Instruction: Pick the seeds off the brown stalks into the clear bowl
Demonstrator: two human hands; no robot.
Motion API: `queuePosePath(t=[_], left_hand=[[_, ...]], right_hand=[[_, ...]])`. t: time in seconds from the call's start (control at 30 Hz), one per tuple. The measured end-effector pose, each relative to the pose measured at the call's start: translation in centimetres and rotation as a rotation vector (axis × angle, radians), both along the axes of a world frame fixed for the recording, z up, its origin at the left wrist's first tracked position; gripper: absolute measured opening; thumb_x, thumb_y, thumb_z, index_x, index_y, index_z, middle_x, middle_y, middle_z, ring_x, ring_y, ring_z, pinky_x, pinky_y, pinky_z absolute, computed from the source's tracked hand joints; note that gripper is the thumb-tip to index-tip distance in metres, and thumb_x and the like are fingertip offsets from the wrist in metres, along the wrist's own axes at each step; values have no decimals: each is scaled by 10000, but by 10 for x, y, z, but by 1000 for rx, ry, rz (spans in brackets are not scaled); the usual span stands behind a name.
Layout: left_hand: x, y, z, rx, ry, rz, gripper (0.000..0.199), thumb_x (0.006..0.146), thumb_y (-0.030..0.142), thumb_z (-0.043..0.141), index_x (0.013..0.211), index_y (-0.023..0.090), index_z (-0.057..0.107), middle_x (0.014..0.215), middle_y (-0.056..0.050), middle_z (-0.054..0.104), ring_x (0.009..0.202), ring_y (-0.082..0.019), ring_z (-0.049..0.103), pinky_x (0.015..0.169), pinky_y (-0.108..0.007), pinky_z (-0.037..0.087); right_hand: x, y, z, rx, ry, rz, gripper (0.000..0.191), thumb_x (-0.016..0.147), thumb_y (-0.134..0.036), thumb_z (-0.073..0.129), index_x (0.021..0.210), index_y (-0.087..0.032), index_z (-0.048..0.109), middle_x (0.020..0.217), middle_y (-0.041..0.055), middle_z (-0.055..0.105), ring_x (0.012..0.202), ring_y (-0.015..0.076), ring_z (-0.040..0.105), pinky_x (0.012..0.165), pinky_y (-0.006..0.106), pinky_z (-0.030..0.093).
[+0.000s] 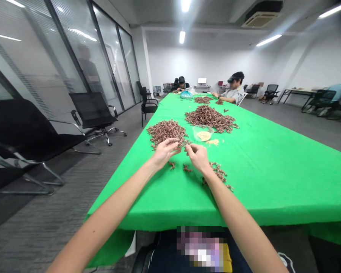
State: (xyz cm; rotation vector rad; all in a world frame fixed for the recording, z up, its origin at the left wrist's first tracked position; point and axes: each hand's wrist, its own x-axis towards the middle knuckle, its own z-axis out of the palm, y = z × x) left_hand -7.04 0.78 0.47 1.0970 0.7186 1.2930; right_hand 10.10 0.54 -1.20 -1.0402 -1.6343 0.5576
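My left hand [165,154] is above the green cloth at the near edge of a heap of small brown twisted dried pieces [167,131]. Its fingers are curved, with the tips around a brown twisted piece [183,143]. Close beside it, my right hand [198,156] has thumb and fingertips pinched at the other side of the same spot. Exactly what is between the right fingertips is too small to make out. Below the hands lie two loose brown clumps, one [172,165] nearer the left wrist and another [186,168] between the wrists.
A clear bowl [203,133] holds pale grains, with more grains [213,142] spilled beside it. Behind stands a larger brown heap [211,118]. A small pile [217,172] lies partly under my right forearm. Other people sit farther along the green-covered table [272,170]; black chairs [92,110] stand left.
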Motion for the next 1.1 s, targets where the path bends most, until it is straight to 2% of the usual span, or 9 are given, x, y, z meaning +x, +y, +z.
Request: queuePosePath(t=[0.27, 0.37, 0.47, 0.63, 0.87, 1.1], left_hand=[[-2, 1, -3, 61, 16, -12, 385, 662, 204, 849, 1003, 169, 673, 959, -49, 725, 930, -174, 679, 965, -401, 506], [-2, 1, -3, 86, 24, 9, 358, 661, 234, 850, 968, 168, 678, 945, -48, 728, 913, -177, 682, 948, -409, 519], [-1, -1, -1, 89, 25, 42, 328, 648, 245, 859, 913, 162, 684, 896, -36, 728, 853, -162, 682, 911, -393, 537], [0, -2, 2, 93, 37, 75, 359, 623, 277, 876, 918, 161, 708, 870, -36, 731, 790, -150, 676, 856, -377, 557], [-2, 0, 1, 83, 46, 99, 386, 626, 312, 879, 962, 174, 747, 861, -36, 734, 735, -129, 664, 785, -326, 573], [-2, -1, 1, 70, 46, 64, 377, 644, 300, 870, 979, 167, 756, 855, -45, 743, 713, -119, 664, 776, -299, 560]], right_hand=[[-2, 0, 1, 51, -32, -23, 438, 900, -448, 480, 591, -170, 618, 509, -23, 499, 495, 107, 415, 526, 256, 309], [-2, -2, 3, 89, -42, -42, 439, 907, -442, 476, 580, -174, 593, 503, -29, 477, 496, 105, 404, 530, 254, 307], [-1, -4, 3, 139, -50, -71, 419, 922, -431, 464, 628, -172, 615, 549, -17, 533, 517, 109, 440, 552, 252, 331], [0, -4, 2, 253, -104, -107, 319, 929, -386, 483, 781, -176, 672, 753, 37, 668, 644, 141, 553, 669, 264, 408], [3, -5, 4, 374, -197, -133, 279, 944, -353, 460, 839, -187, 658, 825, 72, 662, 751, 175, 569, 743, 288, 429], [3, -4, 4, 382, -220, -122, 287, 956, -367, 450, 858, -193, 656, 834, 74, 666, 774, 183, 574, 751, 294, 433]])
